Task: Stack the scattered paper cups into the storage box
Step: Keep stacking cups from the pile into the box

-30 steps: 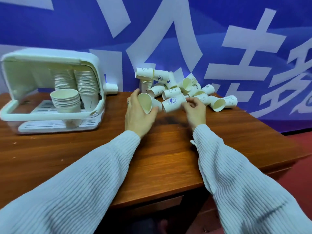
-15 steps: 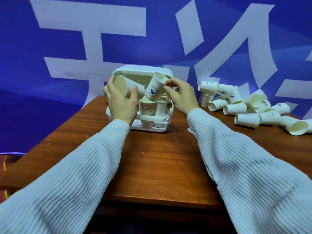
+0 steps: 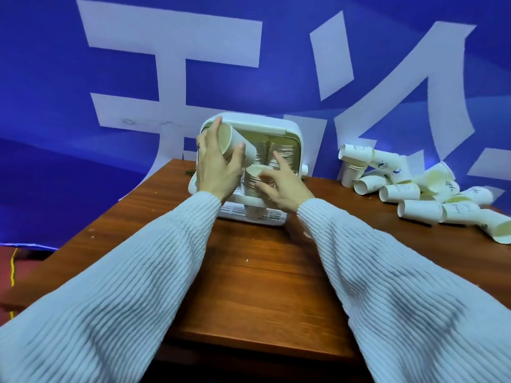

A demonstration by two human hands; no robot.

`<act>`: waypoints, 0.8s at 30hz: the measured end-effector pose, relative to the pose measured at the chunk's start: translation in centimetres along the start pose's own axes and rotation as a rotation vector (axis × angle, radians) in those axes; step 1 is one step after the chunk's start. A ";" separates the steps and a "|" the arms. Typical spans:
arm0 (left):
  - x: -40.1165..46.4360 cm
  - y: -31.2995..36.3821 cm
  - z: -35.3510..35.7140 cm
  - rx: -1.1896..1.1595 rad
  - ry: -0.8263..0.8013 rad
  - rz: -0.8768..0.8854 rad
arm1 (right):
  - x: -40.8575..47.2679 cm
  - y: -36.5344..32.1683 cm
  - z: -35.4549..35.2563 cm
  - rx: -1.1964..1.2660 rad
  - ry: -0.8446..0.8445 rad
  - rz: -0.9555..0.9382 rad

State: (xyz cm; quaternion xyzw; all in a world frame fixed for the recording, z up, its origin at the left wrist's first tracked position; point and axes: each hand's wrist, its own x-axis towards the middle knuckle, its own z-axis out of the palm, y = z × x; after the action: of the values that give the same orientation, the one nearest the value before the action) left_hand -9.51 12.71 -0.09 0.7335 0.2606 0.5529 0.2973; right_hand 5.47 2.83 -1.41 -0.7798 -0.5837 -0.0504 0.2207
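I note 1 change from half a second ago: the right hand (image 3: 282, 186) no longer carries its cup. That cup (image 3: 255, 172) now sits on the front stack (image 3: 253, 192) inside the storage box (image 3: 293, 131), and the right fingers lie loosely spread against the stack's side, thumb near the rim, grasping nothing that I can make out. The left hand (image 3: 218, 167) has risen in front of the box opening and grips 1 paper cup (image 3: 237, 146) tilted on its side, mouth toward the camera, thumb across its wall. I judge that 1 cup has just been nested and the left hand's cup goes next. 2 further stacks (image 3: 273, 153) stand at the back of the box. The scattered cups (image 3: 409, 189), well over 10, lie in a heap at the right, well apart from the box, so much of the task remains.

The surface is a brown wooden table (image 3: 262, 272); the box stands near its far edge. Behind it hangs a blue banner (image 3: 276, 51) with large white characters. A yellow cable (image 3: 12, 269) shows on the red floor at left.
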 end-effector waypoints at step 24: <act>-2.7 1.5 7.4 0.359 -0.242 0.429 | -3.2 4.4 -0.6 0.726 0.237 0.232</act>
State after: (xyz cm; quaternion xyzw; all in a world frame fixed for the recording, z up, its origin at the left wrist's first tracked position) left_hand -2.96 8.64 -2.34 0.8731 0.1558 0.4570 0.0681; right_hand 8.65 -1.24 -3.21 -0.7005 -0.4423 0.0949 0.5519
